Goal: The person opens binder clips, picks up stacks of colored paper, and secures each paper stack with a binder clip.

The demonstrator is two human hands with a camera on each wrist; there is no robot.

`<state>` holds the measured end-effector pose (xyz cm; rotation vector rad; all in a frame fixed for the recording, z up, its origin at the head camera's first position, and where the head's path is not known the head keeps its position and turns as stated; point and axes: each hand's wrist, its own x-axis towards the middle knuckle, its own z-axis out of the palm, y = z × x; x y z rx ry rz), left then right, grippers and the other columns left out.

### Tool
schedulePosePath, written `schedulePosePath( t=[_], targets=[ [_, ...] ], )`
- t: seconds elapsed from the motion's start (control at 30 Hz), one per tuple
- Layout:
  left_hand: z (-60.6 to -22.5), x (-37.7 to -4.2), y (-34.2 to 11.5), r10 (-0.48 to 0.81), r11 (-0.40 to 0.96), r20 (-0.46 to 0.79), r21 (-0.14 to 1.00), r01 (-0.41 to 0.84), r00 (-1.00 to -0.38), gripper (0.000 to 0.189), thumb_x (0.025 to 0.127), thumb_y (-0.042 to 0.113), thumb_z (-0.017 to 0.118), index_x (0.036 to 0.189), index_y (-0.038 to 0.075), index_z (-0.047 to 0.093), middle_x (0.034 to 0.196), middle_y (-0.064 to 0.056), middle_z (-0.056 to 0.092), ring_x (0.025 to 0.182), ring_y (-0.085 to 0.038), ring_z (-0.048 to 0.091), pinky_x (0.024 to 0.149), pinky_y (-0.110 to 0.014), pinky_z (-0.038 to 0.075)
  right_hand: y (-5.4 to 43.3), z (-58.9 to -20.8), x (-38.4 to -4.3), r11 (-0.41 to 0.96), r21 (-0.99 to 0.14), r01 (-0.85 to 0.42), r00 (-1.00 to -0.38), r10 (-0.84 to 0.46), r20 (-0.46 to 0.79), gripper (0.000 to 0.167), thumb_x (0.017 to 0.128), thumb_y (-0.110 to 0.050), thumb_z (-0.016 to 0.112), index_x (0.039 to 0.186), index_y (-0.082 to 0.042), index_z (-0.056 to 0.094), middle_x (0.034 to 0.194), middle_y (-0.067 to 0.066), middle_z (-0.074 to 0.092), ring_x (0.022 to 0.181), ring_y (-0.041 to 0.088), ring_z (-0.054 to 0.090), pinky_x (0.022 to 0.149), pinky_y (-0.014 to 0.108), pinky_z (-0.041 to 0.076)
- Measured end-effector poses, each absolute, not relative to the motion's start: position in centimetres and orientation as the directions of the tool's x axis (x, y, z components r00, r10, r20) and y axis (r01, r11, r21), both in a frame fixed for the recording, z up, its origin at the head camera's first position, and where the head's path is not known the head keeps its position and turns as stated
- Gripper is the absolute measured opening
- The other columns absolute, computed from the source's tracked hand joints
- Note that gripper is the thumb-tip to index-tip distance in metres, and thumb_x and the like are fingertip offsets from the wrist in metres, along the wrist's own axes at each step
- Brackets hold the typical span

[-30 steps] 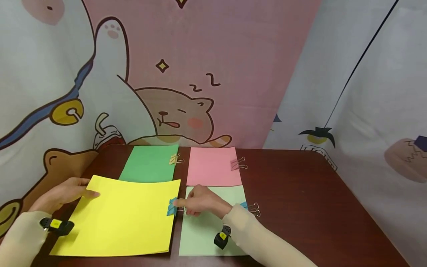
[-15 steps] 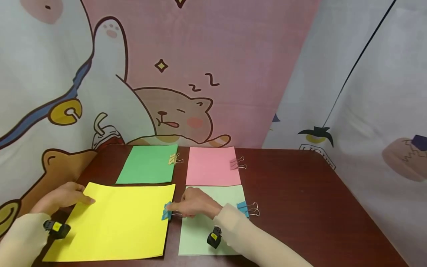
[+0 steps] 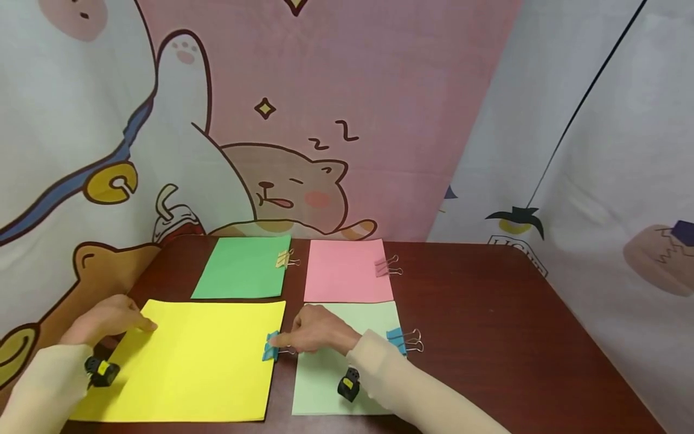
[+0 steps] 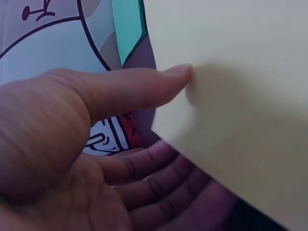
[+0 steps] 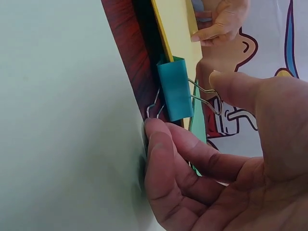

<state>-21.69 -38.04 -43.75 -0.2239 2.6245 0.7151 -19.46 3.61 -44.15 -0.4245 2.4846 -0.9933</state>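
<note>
A stack of yellow paper (image 3: 200, 367) lies at the front left of the table. My left hand (image 3: 111, 319) holds its left side, the thumb on top and the other fingers under the sheet in the left wrist view. On the right edge of the stack sits a blue binder clip (image 5: 175, 91) with two wire handles. My right hand (image 3: 320, 330) pinches this clip by the handles. In the right wrist view its thumb is at one handle, and the curled fingers are at the other.
Pale green paper (image 3: 325, 386) with another blue binder clip (image 3: 396, 341) lies under my right forearm. Behind are green paper (image 3: 238, 268) with a yellow clip (image 3: 282, 260) and pink paper (image 3: 341, 271) with a pink clip (image 3: 382, 267). A printed cloth (image 3: 412, 120) hangs behind the table (image 3: 488, 337).
The yellow paper has come lower and toward the front left, its far edge now apart from the green paper. Both hands have moved with it, the right still at the clip.
</note>
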Motion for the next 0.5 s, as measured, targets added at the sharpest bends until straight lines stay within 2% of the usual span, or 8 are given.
schedulePosePath(
  t=[0.13,0.27,0.37,0.5],
  targets=[
    [-43.6,-21.7,-37.8,-0.088,0.848,-0.44,0.437,-0.298,-0.894,0.047,0.081,0.038,0.083,0.078,0.007,0.048,0.072,-0.004,0.042,0.066,-0.02,0.047,0.06,-0.036,0.049,4.0,-43.9,-19.8,0.681,-0.725,-0.102,-0.843,-0.446,-0.3,0.053,0.087,-0.052,0.077,0.056,-0.01,0.063,0.047,-0.003,0.054,0.048,0.011,0.046,0.047,0.025,0.03],
    [-43.3,-21.8,-37.1,-0.091,0.875,-0.405,0.404,-0.268,-0.91,0.069,0.081,0.046,0.082,0.105,-0.009,0.049,0.096,-0.025,0.054,0.083,-0.034,0.058,0.065,-0.042,0.053,5.3,-43.2,-20.3,0.66,-0.748,-0.066,-0.831,-0.451,-0.325,0.046,0.09,-0.052,0.073,0.08,-0.007,0.072,0.072,0.008,0.073,0.063,0.02,0.063,0.06,0.033,0.051],
    [-43.0,-22.1,-36.4,-0.087,0.903,-0.324,0.374,-0.212,-0.942,0.086,0.086,0.05,0.076,0.126,-0.019,0.042,0.121,-0.042,0.051,0.097,-0.049,0.058,0.075,-0.054,0.054,6.7,-42.5,-21.1,0.617,-0.784,-0.071,-0.836,-0.465,-0.291,0.043,0.093,-0.05,0.071,0.092,-0.007,0.074,0.088,0.014,0.075,0.076,0.027,0.069,0.072,0.041,0.058],
    [-42.6,-23.0,-34.5,-0.041,0.903,-0.152,0.418,-0.102,-0.987,0.086,0.095,0.048,0.067,0.14,-0.019,0.036,0.135,-0.047,0.043,0.112,-0.06,0.051,0.088,-0.068,0.048,9.5,-41.3,-22.4,0.577,-0.806,-0.136,-0.883,-0.44,-0.165,0.034,0.095,-0.047,0.07,0.1,-0.014,0.077,0.097,0.009,0.075,0.086,0.028,0.071,0.075,0.038,0.059]
  ],
)
